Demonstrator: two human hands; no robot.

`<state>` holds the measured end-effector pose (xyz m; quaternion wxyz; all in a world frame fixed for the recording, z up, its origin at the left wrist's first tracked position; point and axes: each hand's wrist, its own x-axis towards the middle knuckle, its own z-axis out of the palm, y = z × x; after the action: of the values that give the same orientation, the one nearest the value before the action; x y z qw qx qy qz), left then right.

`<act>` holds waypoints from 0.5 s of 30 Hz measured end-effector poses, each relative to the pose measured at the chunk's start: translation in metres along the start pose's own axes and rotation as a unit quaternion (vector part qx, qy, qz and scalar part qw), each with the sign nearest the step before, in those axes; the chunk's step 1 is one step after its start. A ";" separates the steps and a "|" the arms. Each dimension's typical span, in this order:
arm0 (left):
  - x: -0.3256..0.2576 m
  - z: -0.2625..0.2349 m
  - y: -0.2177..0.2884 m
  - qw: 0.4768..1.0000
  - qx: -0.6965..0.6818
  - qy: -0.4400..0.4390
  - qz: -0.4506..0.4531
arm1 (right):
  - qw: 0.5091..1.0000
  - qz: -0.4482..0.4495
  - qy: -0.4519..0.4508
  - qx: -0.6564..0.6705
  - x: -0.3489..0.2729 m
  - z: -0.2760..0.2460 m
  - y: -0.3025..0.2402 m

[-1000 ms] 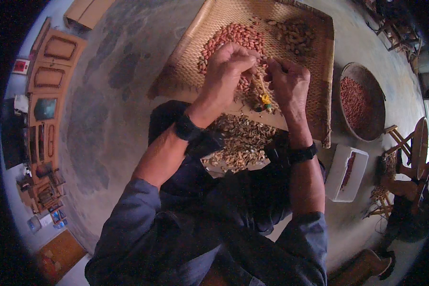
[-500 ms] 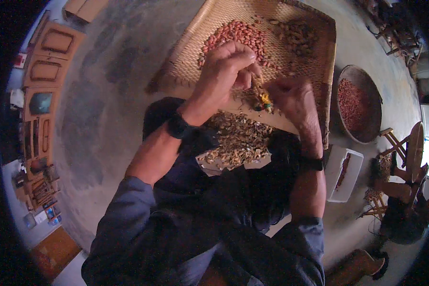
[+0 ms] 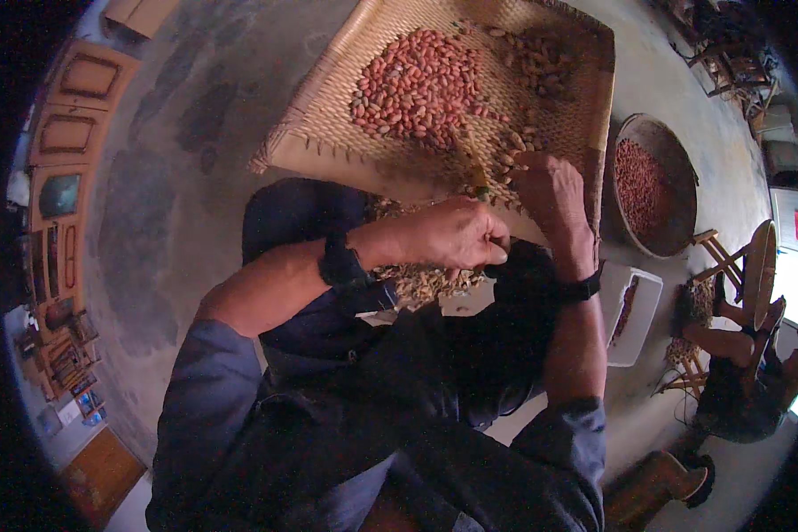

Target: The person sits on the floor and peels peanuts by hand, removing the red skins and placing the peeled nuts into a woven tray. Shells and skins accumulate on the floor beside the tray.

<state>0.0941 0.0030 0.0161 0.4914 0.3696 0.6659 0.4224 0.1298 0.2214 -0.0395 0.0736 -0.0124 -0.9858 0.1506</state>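
Observation:
My left hand (image 3: 457, 234), its fingers curled closed, hangs over the pile of broken peanut shells (image 3: 430, 285) between my knees; whatever it holds is hidden. At the near right of a woven tray (image 3: 328, 124), my right hand (image 3: 554, 197) has its fingers bent in beside several unshelled peanuts (image 3: 516, 146). What lies between those fingertips I cannot make out. A thin wooden tool (image 3: 472, 160) with a yellow and green end sits between the hands at the tray's near edge. Red shelled peanuts (image 3: 421, 84) are heaped on the tray, with more unshelled peanuts (image 3: 541, 64) at its far right.
Right of the tray, a round basket (image 3: 628, 208) holds more red peanuts. Nearer stands a white box (image 3: 649, 297). Another person (image 3: 754, 381) sits at the far right by a wooden stand (image 3: 718, 257). Wooden cabinets (image 3: 66, 133) line the left side.
My left hand has dropped from above the tray toward my lap, away from the wooden tool. My right hand has shifted slightly, beside the unshelled peanuts. The whole view has moved a little.

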 end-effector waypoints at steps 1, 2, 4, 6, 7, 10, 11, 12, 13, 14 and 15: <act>0.000 0.001 0.001 0.999 0.048 -0.011 0.010 | 0.999 0.015 -0.034 -0.019 0.000 0.005 0.004; 0.000 0.002 -0.004 0.988 0.099 0.040 0.112 | 0.997 0.028 -0.069 -0.035 0.006 0.002 -0.007; -0.001 0.001 -0.011 0.988 0.117 0.037 0.095 | 0.997 0.002 -0.046 -0.064 0.007 0.014 -0.007; 0.003 0.001 -0.012 0.986 0.123 0.044 0.107 | 0.994 -0.048 0.034 -0.088 -0.003 0.038 0.009; 0.005 0.003 -0.018 0.984 0.121 0.058 0.120 | 0.992 -0.065 0.056 -0.094 -0.004 0.042 0.010; 0.006 0.004 -0.026 0.980 0.122 0.077 0.134 | 0.994 -0.064 0.021 -0.092 -0.001 0.037 -0.004; 0.007 0.004 -0.025 0.980 0.124 0.077 0.138 | 0.993 -0.065 0.019 -0.092 0.000 0.038 -0.004; 0.006 0.004 -0.023 0.981 0.127 0.073 0.129 | 0.993 -0.066 0.016 -0.092 0.000 0.039 -0.003; 0.005 0.004 -0.020 0.982 0.129 0.070 0.120 | 0.995 -0.055 0.006 -0.084 -0.001 0.039 -0.001; 0.004 0.003 -0.019 0.983 0.132 0.068 0.110 | 0.996 -0.045 -0.005 -0.074 0.001 0.036 -0.004; 0.004 0.003 -0.021 0.981 0.141 0.072 0.110 | 0.997 -0.036 -0.015 -0.064 0.002 0.033 -0.006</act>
<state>0.0943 -0.0002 -0.0049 0.3358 0.4750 0.7075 0.4012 0.1230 0.2057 -0.0681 0.0628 0.0210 -0.9942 0.0846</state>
